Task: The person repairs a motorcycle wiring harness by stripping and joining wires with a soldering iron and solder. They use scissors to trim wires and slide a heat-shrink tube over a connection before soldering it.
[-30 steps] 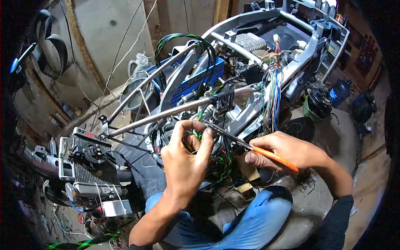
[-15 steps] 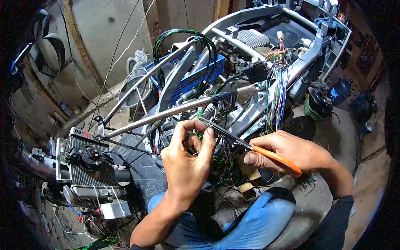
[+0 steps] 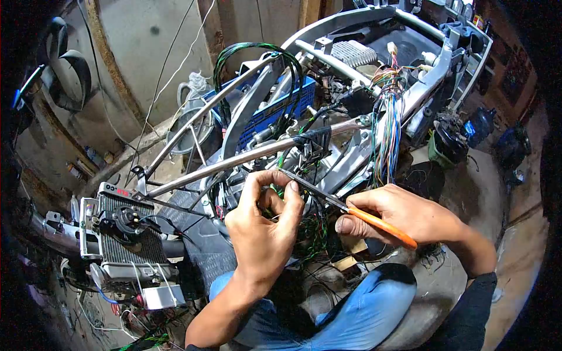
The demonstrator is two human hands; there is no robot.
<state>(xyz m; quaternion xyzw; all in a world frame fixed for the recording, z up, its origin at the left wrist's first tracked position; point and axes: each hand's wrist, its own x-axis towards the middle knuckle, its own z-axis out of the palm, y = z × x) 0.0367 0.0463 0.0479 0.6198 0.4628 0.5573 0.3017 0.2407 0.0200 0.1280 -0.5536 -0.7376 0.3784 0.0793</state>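
Observation:
In front of the silver metal frame (image 3: pixel 234 157), my left hand (image 3: pixel 266 222) is raised with its fingers curled and pinched together; whatever they hold is too small to make out. My right hand (image 3: pixel 398 216) grips a long-nosed tool with orange handles (image 3: pixel 383 227). The tool's narrow metal jaws point up and left, and their tip reaches the fingertips of my left hand. Green and black wires (image 3: pixel 316 234) hang behind and below my hands. A bundle of many-coloured wires (image 3: pixel 389 137) lies over the frame, above my right hand.
At the left is a radiator (image 3: pixel 132 234) with a round black part on it. A blue crate (image 3: pixel 275 111) of metal parts stands behind the frame, beside a grey bucket (image 3: pixel 193 131). A dark green container (image 3: pixel 445 146) is on the right.
My right hand and the orange-handled tool have shifted slightly left. My left hand has hardly moved.

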